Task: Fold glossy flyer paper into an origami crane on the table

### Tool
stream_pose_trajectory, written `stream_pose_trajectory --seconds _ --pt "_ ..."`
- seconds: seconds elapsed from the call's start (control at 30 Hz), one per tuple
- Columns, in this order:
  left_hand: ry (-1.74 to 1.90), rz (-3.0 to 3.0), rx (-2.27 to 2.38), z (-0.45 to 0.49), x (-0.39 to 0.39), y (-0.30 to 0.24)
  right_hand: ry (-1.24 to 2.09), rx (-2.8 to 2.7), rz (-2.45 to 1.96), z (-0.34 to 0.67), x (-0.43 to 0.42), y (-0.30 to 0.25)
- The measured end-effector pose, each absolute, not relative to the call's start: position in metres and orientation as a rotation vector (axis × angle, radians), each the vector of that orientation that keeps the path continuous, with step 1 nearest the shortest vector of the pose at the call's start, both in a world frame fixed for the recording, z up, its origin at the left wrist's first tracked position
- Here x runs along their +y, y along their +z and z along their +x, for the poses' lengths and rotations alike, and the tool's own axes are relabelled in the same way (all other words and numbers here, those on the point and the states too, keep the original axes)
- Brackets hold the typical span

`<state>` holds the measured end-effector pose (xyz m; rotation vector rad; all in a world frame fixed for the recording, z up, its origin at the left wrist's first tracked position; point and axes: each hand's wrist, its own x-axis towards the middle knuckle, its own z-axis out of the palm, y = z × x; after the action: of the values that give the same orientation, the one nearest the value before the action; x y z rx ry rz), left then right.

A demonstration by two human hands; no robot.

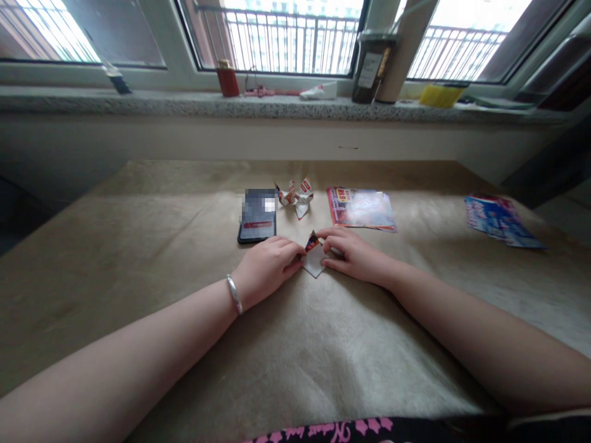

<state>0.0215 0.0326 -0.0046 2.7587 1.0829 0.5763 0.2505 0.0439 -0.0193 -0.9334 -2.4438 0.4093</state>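
Note:
A small folded piece of paper (314, 263), mostly white with a dark printed tip pointing away from me, lies on the table between my hands. My left hand (270, 264), with a silver bangle at the wrist, pinches its left edge between thumb and fingers. From the other side my right hand (353, 253) grips the right edge, fingers bent. Just beyond the paper are folded paper figures (299, 198) with pointed tips. A smartphone (258, 215) with a lit screen lies behind my left hand.
A stack of printed leaflets (362, 209) lies behind my right hand, and more blue leaflets (501, 220) are farther right. Along the back, the stone windowsill (175, 104) carries a red bottle (228, 80), a dark lidded jar (370, 67) and a yellow container (441, 94).

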Motion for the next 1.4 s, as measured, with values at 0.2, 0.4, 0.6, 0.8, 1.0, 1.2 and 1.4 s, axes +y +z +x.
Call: stream_pose_trajectory --seconds 0.2,0.4,0.6,0.8,1.0,1.2,1.4 --pt "0.706 2.642 1.139 0.021 0.038 -0.011 0.355 -2.42 -0.897 0.247 0.047 -0.023" --pt "0.823 2.769 0.963 0.02 0.048 -0.017 0.263 -2.371 -0.992 0.244 0.046 -0.024" --pt "0.759 2.852 0.969 0.022 0.051 -0.017 0.048 -2.458 -0.96 0.244 0.046 -0.022" --pt "0.725 2.976 0.876 0.02 0.047 -0.01 -0.031 -2.567 -0.866 0.245 0.042 -0.015" --pt "0.625 3.07 0.804 0.02 0.043 -0.008 -0.008 -2.633 -0.896 0.242 0.036 -0.007" --pt "0.506 3.079 0.87 0.023 0.039 -0.002 -0.161 -2.712 -0.913 0.241 0.033 -0.003" --pt "0.431 3.079 0.917 0.02 0.036 0.0 -0.231 -2.753 -0.87 0.244 0.032 0.0"
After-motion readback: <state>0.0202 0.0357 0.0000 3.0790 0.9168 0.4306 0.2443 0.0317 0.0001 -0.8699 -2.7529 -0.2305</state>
